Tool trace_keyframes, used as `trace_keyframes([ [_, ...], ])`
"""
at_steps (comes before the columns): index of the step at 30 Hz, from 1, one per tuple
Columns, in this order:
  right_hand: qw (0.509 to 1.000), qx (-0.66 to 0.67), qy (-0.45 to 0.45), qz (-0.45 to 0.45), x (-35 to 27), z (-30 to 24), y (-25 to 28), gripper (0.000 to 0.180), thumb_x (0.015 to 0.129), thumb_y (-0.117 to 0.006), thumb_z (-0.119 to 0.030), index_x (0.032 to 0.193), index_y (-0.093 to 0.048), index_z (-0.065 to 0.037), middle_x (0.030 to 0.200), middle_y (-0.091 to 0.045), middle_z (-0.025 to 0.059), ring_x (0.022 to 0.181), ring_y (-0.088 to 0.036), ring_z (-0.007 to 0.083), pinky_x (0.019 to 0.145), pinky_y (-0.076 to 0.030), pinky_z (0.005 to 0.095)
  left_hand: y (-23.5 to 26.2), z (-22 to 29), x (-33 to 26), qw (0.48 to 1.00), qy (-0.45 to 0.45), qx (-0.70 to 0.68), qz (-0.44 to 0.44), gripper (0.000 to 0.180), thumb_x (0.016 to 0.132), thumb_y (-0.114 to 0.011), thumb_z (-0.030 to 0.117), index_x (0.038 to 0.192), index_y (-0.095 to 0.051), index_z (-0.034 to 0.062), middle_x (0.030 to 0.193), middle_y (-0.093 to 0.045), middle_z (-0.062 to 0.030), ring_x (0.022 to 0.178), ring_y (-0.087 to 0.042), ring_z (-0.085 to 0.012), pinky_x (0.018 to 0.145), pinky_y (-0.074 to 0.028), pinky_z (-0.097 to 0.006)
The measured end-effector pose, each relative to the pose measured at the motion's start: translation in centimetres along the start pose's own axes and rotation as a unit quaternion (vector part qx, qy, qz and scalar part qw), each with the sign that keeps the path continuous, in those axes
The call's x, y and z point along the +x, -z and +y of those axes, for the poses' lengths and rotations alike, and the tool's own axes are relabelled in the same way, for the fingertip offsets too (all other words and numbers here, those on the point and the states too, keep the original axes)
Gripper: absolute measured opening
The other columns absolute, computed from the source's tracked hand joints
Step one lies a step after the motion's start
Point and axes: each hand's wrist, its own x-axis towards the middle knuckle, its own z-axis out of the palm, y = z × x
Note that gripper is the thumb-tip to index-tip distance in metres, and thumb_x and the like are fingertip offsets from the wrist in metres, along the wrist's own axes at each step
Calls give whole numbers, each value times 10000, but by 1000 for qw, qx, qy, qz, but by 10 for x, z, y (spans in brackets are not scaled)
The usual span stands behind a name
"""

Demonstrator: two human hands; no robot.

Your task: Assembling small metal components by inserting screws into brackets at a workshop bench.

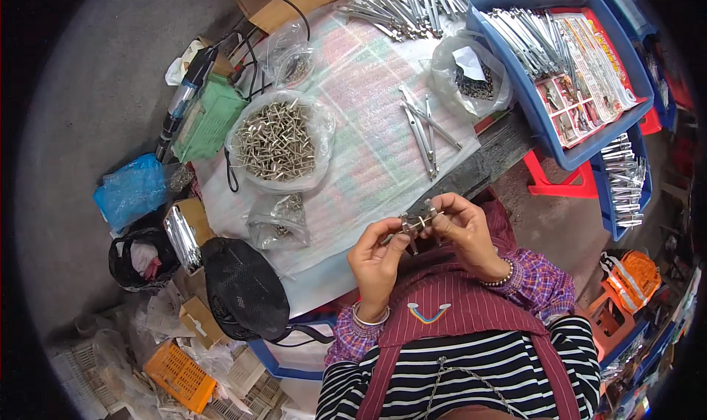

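Close to my body, both hands hold one small silvery metal piece [420, 222] with short crosswise parts; its exact kind is too small to make out. My left hand [376, 264] pinches its left end between thumb and fingers. On the other end, the fingers of my right hand [467, 234] are closed, partly hiding it. Past my hands, several long slim metal bars [421, 129] lie crossed on the plastic-covered table [361, 144]. To the left, an open clear bag [276, 142] is full of short metal pins.
A blue tray [563, 155] of metal bars and small parts stands at the far right, above a red stool [560, 181]. More bars [412, 8] are heaped at the back. A small-parts bag [471, 78] sits beside the tray. A black mesh cap [243, 287] rests at the table's left edge.
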Motion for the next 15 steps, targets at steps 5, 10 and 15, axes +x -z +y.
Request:
trace_keyframes([
  [5,998,-44,-20,-28,-1,-12,-9,203,845,-622,-64,1015,-568,31,863,-603,63,759,-615,143,715,-508,251,3,-3,-1,1000,-2,0,0,213,835,-622,-7,1031,-569,-73,921,-625,-94,827,-606,-141,755,-491,-248],
  [10,991,-121,38,-31,-2,-5,-1,193,805,-638,-9,989,-623,46,826,-608,43,749,-609,118,654,-485,224,-3,1,-3,999,-4,52,2,204,819,-657,22,994,-600,-65,877,-631,-66,785,-596,-123,736,-476,-240],
  [15,967,-228,112,-27,-1,-6,-2,164,750,-670,0,911,-658,31,789,-607,47,726,-593,107,647,-458,206,-3,-5,-5,993,-64,95,14,130,800,-669,-5,913,-633,-59,830,-627,-38,742,-574,-83,664,-463,-202],
])
